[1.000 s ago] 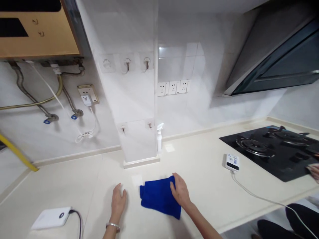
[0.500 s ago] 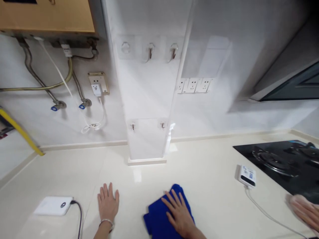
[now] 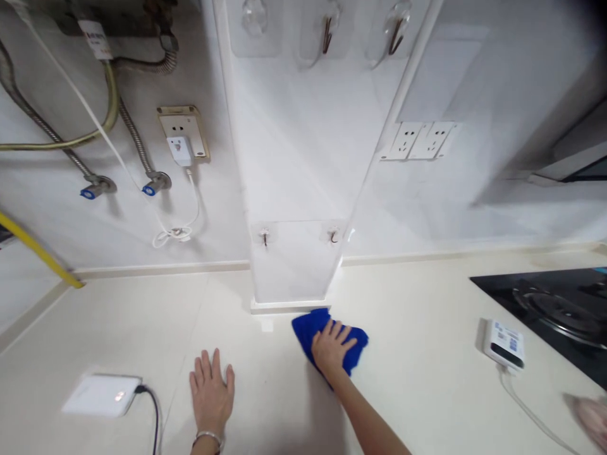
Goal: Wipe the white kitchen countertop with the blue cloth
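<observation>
A blue cloth [image 3: 306, 330] lies crumpled on the pale countertop [image 3: 408, 309], close to the foot of the white wall column [image 3: 308, 158]. My right hand [image 3: 331, 347] presses down on the cloth from above with its fingers spread, covering its middle. To the left, my left hand [image 3: 211, 392], with a bracelet at the wrist, rests flat on the bare counter, fingers stretched out. Nothing is in it.
At left lies a white power bank [image 3: 102, 395] with a dark cable. A white device [image 3: 505, 345] with a cord sits beside the black gas stove [image 3: 550, 316]. Two valves, a socket with a plugged-in adapter [image 3: 180, 150] and a yellow pipe [image 3: 40, 253] line the wall.
My right hand has slid the blue cloth forward, up to the column base. My left hand stays flat on the counter. The view has moved closer to the wall.
</observation>
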The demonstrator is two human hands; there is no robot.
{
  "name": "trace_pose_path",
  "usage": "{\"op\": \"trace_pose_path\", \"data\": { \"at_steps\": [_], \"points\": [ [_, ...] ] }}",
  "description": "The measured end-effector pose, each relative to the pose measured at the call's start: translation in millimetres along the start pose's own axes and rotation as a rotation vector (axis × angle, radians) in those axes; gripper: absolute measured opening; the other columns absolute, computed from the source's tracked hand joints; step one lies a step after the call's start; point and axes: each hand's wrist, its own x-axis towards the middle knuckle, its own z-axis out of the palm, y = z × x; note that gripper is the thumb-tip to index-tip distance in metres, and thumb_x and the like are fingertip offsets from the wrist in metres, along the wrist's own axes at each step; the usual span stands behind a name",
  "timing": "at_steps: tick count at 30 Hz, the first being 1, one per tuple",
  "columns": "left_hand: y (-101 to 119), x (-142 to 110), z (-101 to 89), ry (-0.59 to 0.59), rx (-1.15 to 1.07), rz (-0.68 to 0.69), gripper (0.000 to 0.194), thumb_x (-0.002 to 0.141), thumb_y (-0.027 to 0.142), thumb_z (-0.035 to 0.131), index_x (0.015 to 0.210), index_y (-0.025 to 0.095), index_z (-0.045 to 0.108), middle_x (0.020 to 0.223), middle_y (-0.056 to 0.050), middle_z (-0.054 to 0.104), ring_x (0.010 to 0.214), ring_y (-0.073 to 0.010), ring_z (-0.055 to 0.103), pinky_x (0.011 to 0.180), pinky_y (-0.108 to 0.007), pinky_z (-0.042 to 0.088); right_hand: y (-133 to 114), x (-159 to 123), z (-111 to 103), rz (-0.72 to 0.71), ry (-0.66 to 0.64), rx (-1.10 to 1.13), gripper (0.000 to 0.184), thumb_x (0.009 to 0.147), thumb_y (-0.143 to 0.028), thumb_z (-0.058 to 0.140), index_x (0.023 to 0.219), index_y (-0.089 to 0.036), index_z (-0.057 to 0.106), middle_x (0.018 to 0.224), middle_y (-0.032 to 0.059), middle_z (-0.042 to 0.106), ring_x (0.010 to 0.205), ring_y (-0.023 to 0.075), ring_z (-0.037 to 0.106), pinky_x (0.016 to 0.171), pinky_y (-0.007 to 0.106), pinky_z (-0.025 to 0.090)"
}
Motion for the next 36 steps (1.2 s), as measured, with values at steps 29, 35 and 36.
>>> {"op": "trace_pose_path", "data": {
  "at_steps": [29, 35, 36],
  "points": [
    [-6, 1, 3.7, 0.006, -0.026, -0.024, 0.062, 0.095, 0.045, 0.033, 0.144, 0.011, 0.048, 0.156, -0.021, 0.038, 0.148, -0.0374, 0.027, 0.119, -0.057, 0.024, 137, 5, -50, -0.300, -0.043, 0.011, 0.056, 0.097, -0.042, 0.028, 0.140, -0.017, 0.054, 0.148, 0.0147, 0.048, 0.140, 0.0324, 0.038, 0.116, 0.060, 0.027],
    [-2, -1, 2.5, 0.069, -0.006, 0.008, 0.058, 0.095, 0.041, 0.036, 0.141, 0.009, 0.051, 0.153, -0.023, 0.040, 0.146, -0.0388, 0.030, 0.117, -0.057, 0.028, 207, -76, -75, -0.377, 0.002, -0.142, 0.056, 0.097, -0.037, 0.026, 0.153, -0.033, 0.035, 0.157, 0.0020, 0.037, 0.148, 0.0344, 0.022, 0.113, 0.069, 0.022],
    [-2, -1, 2.4, 0.078, -0.006, 0.015, 0.058, 0.095, 0.041, 0.036, 0.141, 0.009, 0.051, 0.153, -0.024, 0.040, 0.145, -0.0393, 0.030, 0.116, -0.058, 0.028, 210, -92, -76, -0.409, -0.016, -0.162, 0.057, 0.097, -0.035, 0.028, 0.154, -0.034, 0.031, 0.156, 0.0012, 0.039, 0.149, 0.0339, 0.021, 0.113, 0.069, 0.021]
  ]
}}
